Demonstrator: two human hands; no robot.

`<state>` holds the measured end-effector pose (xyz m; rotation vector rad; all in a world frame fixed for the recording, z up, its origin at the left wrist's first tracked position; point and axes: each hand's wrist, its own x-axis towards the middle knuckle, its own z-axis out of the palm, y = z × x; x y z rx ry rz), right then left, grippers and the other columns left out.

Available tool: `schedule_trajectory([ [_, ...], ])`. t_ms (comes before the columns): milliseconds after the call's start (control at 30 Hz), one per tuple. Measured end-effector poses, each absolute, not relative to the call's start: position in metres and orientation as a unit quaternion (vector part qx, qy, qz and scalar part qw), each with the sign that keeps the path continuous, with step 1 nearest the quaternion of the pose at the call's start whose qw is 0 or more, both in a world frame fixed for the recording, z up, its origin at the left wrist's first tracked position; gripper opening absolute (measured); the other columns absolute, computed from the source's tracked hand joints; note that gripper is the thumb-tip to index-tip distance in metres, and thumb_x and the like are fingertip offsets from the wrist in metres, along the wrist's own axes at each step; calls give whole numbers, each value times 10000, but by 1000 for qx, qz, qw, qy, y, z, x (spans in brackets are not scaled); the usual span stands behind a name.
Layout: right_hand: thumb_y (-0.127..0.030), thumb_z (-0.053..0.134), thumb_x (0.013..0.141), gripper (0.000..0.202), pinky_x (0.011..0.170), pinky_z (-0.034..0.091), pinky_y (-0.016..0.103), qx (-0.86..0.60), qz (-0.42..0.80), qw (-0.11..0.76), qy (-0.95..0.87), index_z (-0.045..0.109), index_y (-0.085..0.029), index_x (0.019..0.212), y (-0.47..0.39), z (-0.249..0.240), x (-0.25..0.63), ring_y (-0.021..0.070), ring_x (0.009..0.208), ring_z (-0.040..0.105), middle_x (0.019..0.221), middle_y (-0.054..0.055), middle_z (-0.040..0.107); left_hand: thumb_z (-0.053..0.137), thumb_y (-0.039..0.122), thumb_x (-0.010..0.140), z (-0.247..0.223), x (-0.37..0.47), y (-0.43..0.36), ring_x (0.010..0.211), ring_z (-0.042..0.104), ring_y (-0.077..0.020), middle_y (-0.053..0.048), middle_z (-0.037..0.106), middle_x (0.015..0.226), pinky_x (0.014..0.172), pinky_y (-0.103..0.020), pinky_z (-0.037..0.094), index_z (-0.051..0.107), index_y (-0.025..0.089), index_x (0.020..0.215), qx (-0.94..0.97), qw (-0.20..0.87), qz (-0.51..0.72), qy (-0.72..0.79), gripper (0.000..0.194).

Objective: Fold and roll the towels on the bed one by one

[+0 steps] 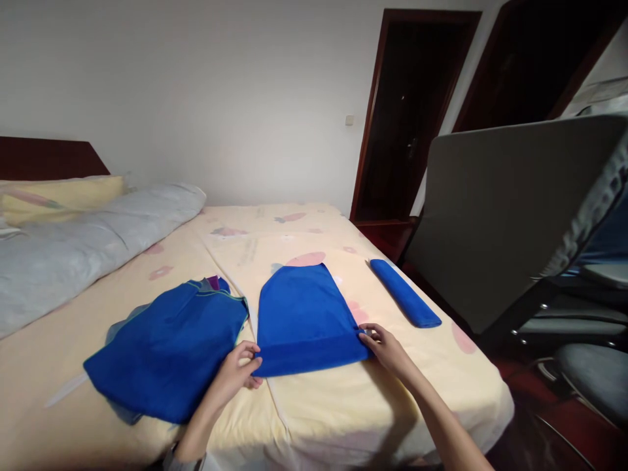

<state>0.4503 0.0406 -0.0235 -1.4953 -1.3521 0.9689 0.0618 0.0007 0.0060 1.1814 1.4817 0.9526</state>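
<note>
A blue cloth lies flat on the bed, its near edge folded over into a band. At the left end of that band, my left hand pinches the corner. My right hand grips the band's right end between thumb and fingers. Left of it, a loose pile of blue cloths with green edging is spread out, a bit of purple showing at its top. To the right, near the bed's edge, rests a narrow folded blue cloth.
The bed has a pale yellow patterned sheet. A long grey roll and a yellow pillow lie at the left. Beyond the bed's right edge stand a large dark panel and a grey seat.
</note>
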Motion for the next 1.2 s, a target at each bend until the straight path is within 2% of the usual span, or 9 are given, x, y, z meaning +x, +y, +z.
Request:
schedule_trajectory([
  [133, -516, 658, 750, 448, 686, 516, 312, -575, 392, 462, -549, 680, -193, 1061, 31, -14, 451, 230, 792, 658, 796, 42, 664, 787, 499, 631, 23, 63, -5, 513, 681, -103, -45, 639, 1041, 467, -198, 500, 546, 206, 1016, 452, 547, 391, 586, 540],
  [267, -540, 685, 738, 490, 669, 499, 303, -547, 424, 471, -547, 681, -190, 1080, 25, -5, 450, 215, 762, 624, 775, 29, 631, 761, 478, 665, 29, 62, -8, 515, 665, -116, 37, 636, 759, 454, -180, 468, 575, 212, 984, 467, 555, 376, 577, 454],
  [467, -575, 609, 782, 485, 677, 482, 316, -573, 425, 443, -543, 706, -175, 1038, 27, -7, 442, 224, 770, 612, 803, 48, 666, 669, 668, 693, 9, 64, 3, 430, 594, -151, 31, 610, 598, 379, -233, 443, 610, 188, 875, 523, 483, 382, 589, 516],
  [667, -507, 589, 780, 421, 612, 470, 299, -597, 385, 437, -552, 709, -188, 1028, 31, -16, 450, 216, 694, 623, 717, 27, 664, 647, 627, 764, -1, 61, 3, 716, 679, -223, -48, 710, 762, 501, -238, 500, 663, 180, 880, 558, 411, 418, 588, 462],
  [833, -390, 524, 851, 286, 665, 491, 322, -635, 311, 359, -609, 697, -234, 1018, 22, -20, 448, 238, 729, 669, 782, 46, 716, 575, 553, 836, -2, 61, -5, 615, 643, -194, -18, 679, 719, 461, -231, 502, 692, 228, 889, 625, 338, 336, 618, 349],
  [933, -350, 491, 895, 282, 745, 508, 367, -669, 198, 311, -646, 698, -252, 1059, 15, -15, 443, 275, 838, 680, 940, 92, 710, 553, 446, 878, -1, 63, -8, 726, 688, -194, -44, 704, 854, 647, -252, 565, 716, 250, 884, 692, 220, 319, 609, 255],
  [1033, -341, 512, 904, 296, 865, 509, 429, -658, 87, 298, -686, 713, -231, 1093, 7, 2, 441, 325, 997, 647, 1107, 141, 660, 533, 389, 916, 5, 63, -12, 897, 709, -222, -83, 706, 1030, 848, -309, 563, 748, 264, 936, 746, 102, 307, 582, 249],
  [1133, -300, 530, 908, 356, 1041, 456, 430, -564, 103, 301, -762, 685, -249, 1224, -4, 18, 445, 311, 1206, 569, 1286, 123, 608, 593, 393, 907, 13, 61, -21, 1122, 663, -265, -75, 696, 1209, 999, -364, 526, 766, 312, 1029, 802, 71, 273, 526, 227],
  [1200, -236, 571, 865, 494, 1117, 412, 410, -503, 167, 256, -808, 617, -289, 1353, -10, 21, 448, 292, 1321, 498, 1425, 85, 541, 685, 398, 848, 14, 58, -26, 1224, 616, -284, -33, 670, 1316, 1063, -396, 500, 749, 369, 1110, 831, 99, 240, 493, 271],
])
